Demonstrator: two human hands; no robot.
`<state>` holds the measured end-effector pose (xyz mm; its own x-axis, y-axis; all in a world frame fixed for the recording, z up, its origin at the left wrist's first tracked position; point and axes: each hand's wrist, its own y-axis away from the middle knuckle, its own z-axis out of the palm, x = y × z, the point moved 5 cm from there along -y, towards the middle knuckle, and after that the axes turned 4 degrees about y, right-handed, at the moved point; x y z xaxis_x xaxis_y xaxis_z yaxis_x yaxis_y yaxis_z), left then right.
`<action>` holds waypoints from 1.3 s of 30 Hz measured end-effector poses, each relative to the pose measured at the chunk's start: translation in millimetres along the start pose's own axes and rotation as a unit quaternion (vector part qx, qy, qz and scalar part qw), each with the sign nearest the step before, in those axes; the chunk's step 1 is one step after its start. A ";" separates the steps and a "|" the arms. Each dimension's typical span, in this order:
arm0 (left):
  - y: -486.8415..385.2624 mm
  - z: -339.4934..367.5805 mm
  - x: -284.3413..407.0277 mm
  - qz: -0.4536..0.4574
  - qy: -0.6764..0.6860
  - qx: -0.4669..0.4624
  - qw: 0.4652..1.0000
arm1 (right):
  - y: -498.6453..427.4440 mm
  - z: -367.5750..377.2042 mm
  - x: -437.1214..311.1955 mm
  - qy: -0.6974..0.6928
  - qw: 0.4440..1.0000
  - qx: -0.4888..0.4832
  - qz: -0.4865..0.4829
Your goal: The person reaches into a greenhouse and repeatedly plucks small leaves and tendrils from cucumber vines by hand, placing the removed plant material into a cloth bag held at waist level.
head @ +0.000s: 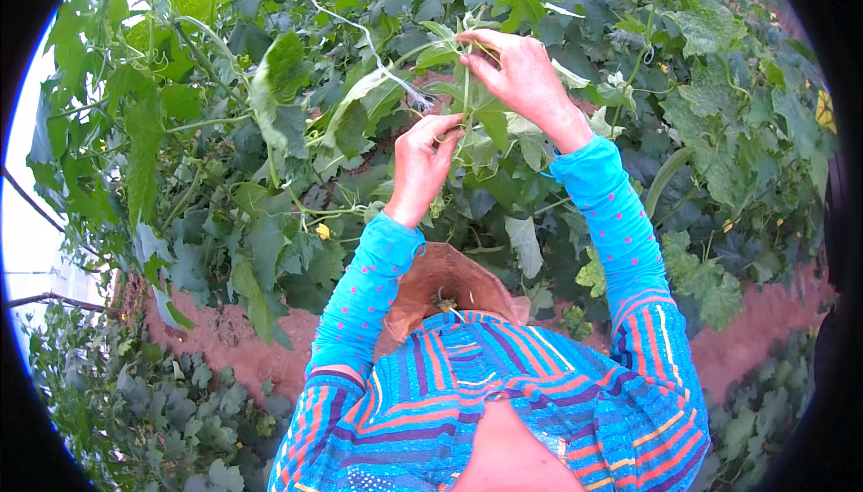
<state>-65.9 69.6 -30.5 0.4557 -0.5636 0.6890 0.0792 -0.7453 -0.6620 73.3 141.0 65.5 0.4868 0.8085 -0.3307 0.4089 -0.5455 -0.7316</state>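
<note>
A green vine stem [466,91] of a climbing gourd-like plant runs between my two hands in front of my chest. Near its upper end, my right hand [526,77] pinches it between thumb and fingers, close to the growing tip [472,22]. Lower down, my left hand [426,162] has its fingertips closed on the same stem. Thin tendrils curl about the fingers. A white twine [364,30] hangs down from above, its frayed end [419,99] just above my left hand. Broad leaves hide part of the stem below.
An open brown bag [448,269] hangs at my waist with some plant scraps inside. Dense leafy vines stand ahead, with a long green fruit [667,178] at right and a yellow flower [323,230] at left. Reddish soil [236,340] separates them from lower plants [189,411].
</note>
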 end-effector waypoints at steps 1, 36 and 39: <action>0.4 -0.9 0.9 0.003 0.006 0.005 1.000 | -0.8 1.7 1.6 -0.006 1.000 -0.013 -0.005; 4.9 -11.5 -20.9 -0.175 0.266 0.015 0.948 | 39.5 56.9 -0.5 -0.328 0.924 -0.153 0.127; 4.1 -12.6 -23.3 -0.193 0.273 0.012 0.942 | 40.9 60.1 -6.6 -0.289 0.943 -0.130 0.098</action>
<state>-87.4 75.2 -45.5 -0.1353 -0.3567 0.9244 0.1680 -0.9277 -0.3334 40.5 126.7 1.9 0.1006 0.6301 -0.7700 0.5668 -0.6723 -0.4762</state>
